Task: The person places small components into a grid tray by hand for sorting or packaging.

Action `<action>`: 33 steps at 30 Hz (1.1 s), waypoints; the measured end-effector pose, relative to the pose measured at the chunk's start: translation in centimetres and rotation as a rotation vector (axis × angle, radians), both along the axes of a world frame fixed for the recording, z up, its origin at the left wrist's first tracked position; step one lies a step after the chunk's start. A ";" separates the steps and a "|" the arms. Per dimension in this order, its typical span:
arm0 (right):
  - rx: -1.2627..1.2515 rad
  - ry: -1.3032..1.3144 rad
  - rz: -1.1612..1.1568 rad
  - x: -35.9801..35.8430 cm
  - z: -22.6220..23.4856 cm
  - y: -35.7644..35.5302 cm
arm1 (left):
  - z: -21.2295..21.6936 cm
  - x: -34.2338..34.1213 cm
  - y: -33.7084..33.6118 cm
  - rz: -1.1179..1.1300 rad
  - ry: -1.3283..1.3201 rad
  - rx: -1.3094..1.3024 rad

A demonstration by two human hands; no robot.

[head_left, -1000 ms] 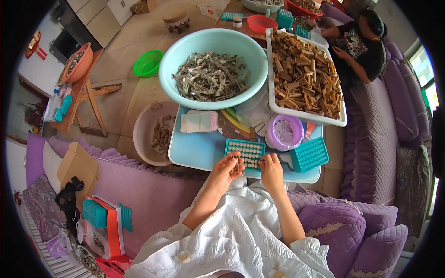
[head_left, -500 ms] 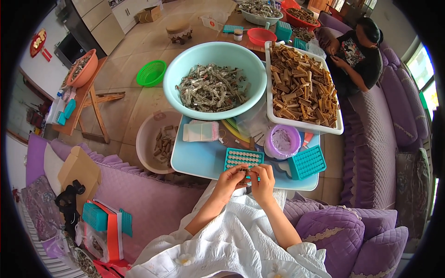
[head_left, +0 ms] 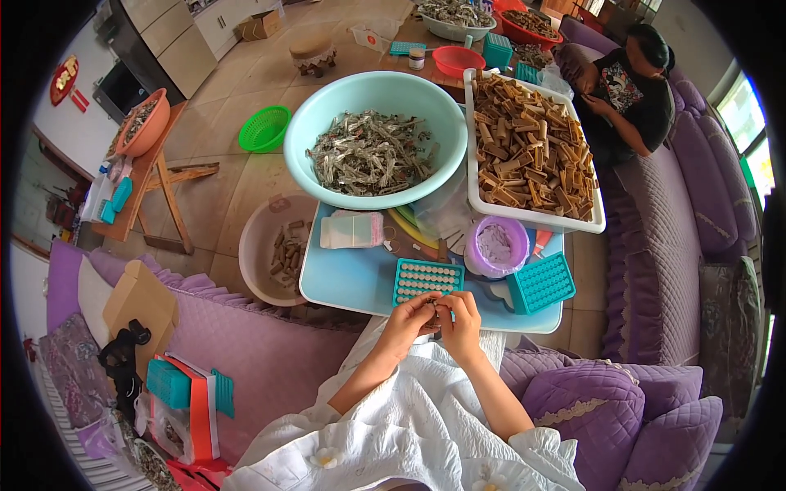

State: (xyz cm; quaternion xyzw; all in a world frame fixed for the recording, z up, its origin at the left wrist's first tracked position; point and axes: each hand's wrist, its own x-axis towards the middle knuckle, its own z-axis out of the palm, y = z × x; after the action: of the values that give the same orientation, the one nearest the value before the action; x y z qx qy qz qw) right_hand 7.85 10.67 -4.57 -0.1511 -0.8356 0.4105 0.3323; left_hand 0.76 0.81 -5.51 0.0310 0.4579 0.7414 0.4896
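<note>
My left hand (head_left: 408, 324) and my right hand (head_left: 460, 326) meet above my lap, at the near edge of the small blue table (head_left: 348, 286). Between their pinched fingertips is a small dark brown piece (head_left: 432, 313), mostly covered by the fingers, so its kind is unclear. Just beyond them lies a teal rack (head_left: 428, 281) with rows of round whitish pieces. To its right a second teal rack (head_left: 542, 283) full of holes sits tilted. A purple-lined tub (head_left: 498, 248) with white scraps stands between and behind the racks.
Behind sit a light-blue basin (head_left: 299, 151) of clear plastic strips and a white tray (head_left: 473, 192) heaped with brown pieces. A banded stack of cards (head_left: 352, 230) lies at left. A pinkish basin (head_left: 258, 270) stands beside the table. Another person (head_left: 626, 94) sits at far right.
My right fingers have curled a little further over the small piece. Both hands stay in nearly the same place; the whole view has shifted slightly.
</note>
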 end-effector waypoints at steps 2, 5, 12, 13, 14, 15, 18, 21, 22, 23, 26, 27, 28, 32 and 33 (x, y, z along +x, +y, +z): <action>-0.023 -0.025 0.022 -0.1 0.4 0.2 | 0.3 -0.1 0.0 -0.010 0.062 -0.052; -0.028 -0.083 0.108 -0.3 1.0 0.9 | 0.0 0.0 -0.1 -0.013 0.099 -0.083; -0.067 -0.227 0.230 -0.3 0.8 2.0 | -0.6 0.0 0.0 -0.046 0.151 -0.150; -0.071 -0.229 0.223 -0.1 0.8 2.1 | -0.7 0.1 0.1 -0.053 0.148 -0.152; -0.078 -0.241 0.224 -0.1 0.8 2.2 | -0.6 0.2 0.1 -0.055 0.165 -0.158; -0.086 -0.252 0.225 0.0 0.7 2.2 | -0.7 0.3 0.1 -0.056 0.182 -0.163; -0.079 -0.269 0.229 0.3 0.7 2.2 | -1.2 0.4 0.0 -0.068 0.179 -0.158; -0.042 -0.316 0.229 0.7 0.7 2.3 | -1.7 0.5 0.1 -0.121 0.206 -0.195; -0.046 -0.320 0.228 1.0 0.7 2.3 | -1.9 0.7 0.0 -0.123 0.201 -0.198; -0.044 -0.330 0.231 1.2 0.5 2.3 | -2.1 0.9 0.1 -0.137 0.195 -0.196; -0.068 -0.352 0.236 1.7 0.6 2.4 | -2.8 1.5 0.2 -0.160 0.208 -0.182; -0.090 -0.361 0.240 1.9 0.6 2.5 | -3.1 1.7 0.3 -0.168 0.231 -0.166; -0.124 -0.388 0.253 2.2 -0.1 2.8 | -3.6 1.9 0.3 -0.172 0.228 -0.171; -0.180 -0.447 0.288 2.7 0.5 3.9 | -3.1 2.2 1.0 -0.285 0.410 -0.157; -0.181 -0.453 0.285 2.8 0.4 4.1 | -2.6 2.3 1.0 -0.321 0.474 -0.196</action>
State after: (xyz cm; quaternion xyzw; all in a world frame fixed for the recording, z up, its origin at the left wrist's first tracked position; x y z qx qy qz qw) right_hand 10.63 14.78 -4.18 -0.1490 -0.8614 0.4817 0.0614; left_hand 3.05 1.86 -8.11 0.2280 0.6180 0.5789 0.4805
